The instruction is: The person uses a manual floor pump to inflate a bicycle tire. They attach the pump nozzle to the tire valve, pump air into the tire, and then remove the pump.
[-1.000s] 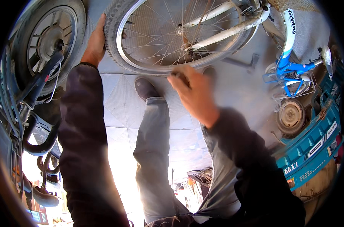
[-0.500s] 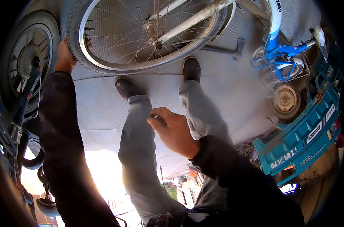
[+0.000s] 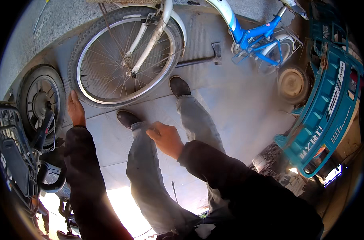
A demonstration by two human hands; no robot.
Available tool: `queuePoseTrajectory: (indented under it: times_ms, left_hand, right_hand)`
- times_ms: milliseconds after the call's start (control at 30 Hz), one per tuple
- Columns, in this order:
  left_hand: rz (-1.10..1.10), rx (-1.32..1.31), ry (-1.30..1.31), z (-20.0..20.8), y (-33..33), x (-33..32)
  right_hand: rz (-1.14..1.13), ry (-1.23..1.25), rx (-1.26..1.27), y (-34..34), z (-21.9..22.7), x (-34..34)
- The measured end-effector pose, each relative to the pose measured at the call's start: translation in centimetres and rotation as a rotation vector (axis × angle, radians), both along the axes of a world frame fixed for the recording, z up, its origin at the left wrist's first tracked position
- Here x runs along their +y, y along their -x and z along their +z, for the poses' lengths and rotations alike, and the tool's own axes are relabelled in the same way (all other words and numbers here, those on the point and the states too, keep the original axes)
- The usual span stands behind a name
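My left hand point(image 3: 75, 108) is beside the lower left edge of a bicycle wheel's knobbly tyre point(image 3: 77, 90). Its fingers are stretched out and close to the rubber; I cannot tell whether they touch it. The wheel has a silver rim, thin spokes and a worn white fork point(image 3: 152, 42) reaching up to the right. My right hand point(image 3: 166, 138) is held in front of my legs, thumb and fingers pinched together. Whatever that pinch holds, if anything, is too small to make out.
An axe point(image 3: 217, 54) lies on the floor behind the wheel. A blue and white bicycle point(image 3: 250, 38) stands at the back right, near a teal cargo bed point(image 3: 330, 100) with a small wheel point(image 3: 293, 82). At left is a dark scooter-type wheel point(image 3: 40, 100) beside a black rack point(image 3: 18, 160).
My left hand, curled around the tyre before, now has its fingers straight beside it. The wheel appears further left and turned, as the view has shifted. My right hand stays pinched.
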State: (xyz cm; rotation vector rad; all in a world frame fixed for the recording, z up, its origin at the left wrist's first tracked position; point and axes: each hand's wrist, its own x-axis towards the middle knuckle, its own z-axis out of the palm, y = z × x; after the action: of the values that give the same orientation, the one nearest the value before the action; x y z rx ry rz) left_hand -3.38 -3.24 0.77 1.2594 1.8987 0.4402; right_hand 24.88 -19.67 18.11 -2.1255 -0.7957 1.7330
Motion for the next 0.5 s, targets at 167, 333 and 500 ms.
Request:
queuePoseTrajectory:
  times_ms: [167,333,500]
  left_hand:
    - [0.071,-0.171,0.411,6.2,-6.0,-5.7]
    - [-0.275,-0.548,0.686,17.6,-17.7,-14.6]
    - [-0.325,-0.649,0.756,25.9,-28.0,-20.8]
  right_hand:
    - [-0.274,-0.049,-0.112,-3.4,3.9,-6.9]
    - [-0.519,0.126,0.157,-8.5,7.6,-8.4]
    - [-0.808,0.149,0.424,-12.7,9.2,-11.5]
